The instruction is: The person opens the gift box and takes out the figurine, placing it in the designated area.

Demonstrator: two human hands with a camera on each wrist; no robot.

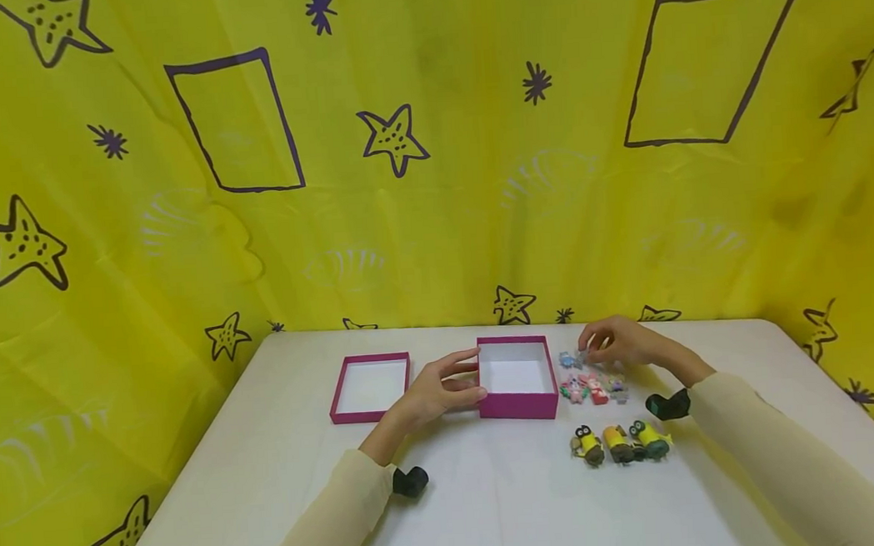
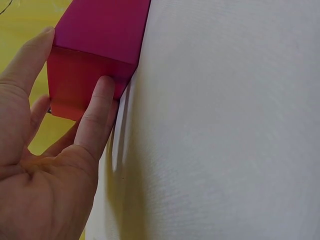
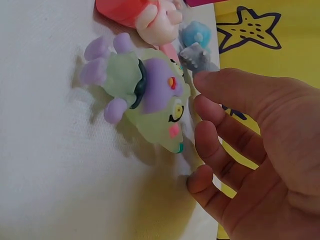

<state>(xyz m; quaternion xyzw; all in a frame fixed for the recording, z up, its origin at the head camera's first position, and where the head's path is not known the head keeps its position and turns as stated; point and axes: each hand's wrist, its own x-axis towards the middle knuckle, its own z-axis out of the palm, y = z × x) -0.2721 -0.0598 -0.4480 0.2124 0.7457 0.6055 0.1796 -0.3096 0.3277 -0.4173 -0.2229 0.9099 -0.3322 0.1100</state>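
My left hand (image 1: 432, 390) rests on the left side of a magenta box (image 1: 519, 406) with a white inside. In the left wrist view, fairly straight fingers (image 2: 97, 107) touch the box wall (image 2: 100, 30). My right hand (image 1: 621, 341) is over the back of a group of small toy figures, its fingers loosely bent. Closest to its thumb is a small grey figurine (image 3: 196, 57), beside a blue one (image 3: 196, 34); whether the thumb touches the grey one is unclear. A pale green and purple figurine (image 3: 157, 85) lies before the fingertips, apart from them.
Left of the box lies its magenta-rimmed lid (image 1: 372, 385), white inside up. Pink and red figurines (image 1: 597, 390) lie right of the box. Nearer me are several yellow and green figures (image 1: 648, 441). A yellow patterned curtain (image 1: 464, 221) hangs behind the white table (image 1: 496, 503).
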